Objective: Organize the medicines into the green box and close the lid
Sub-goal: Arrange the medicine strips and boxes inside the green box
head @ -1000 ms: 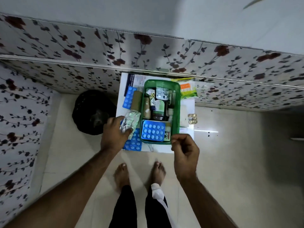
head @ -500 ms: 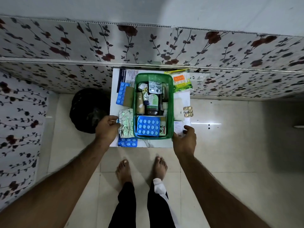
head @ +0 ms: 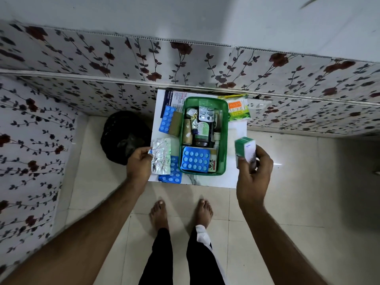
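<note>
The open green box stands on a small white table, holding a blue blister pack, a dark bottle, foil strips and other medicines. My left hand grips the left edge of a crumpled silver foil strip lying just left of the box, on top of a blue blister pack. My right hand holds a small green-and-white medicine carton up beside the box's right wall. No lid can be made out.
Left of the box lie another blue blister pack, a brown packet and a leaflet. A cotton-bud packet sits at the back right. A black bag stands on the floor left of the table. My bare feet are below.
My right hand has picked the green-and-white carton up from the table right of the box and raised it. My left hand still holds the silver strip's edge.
</note>
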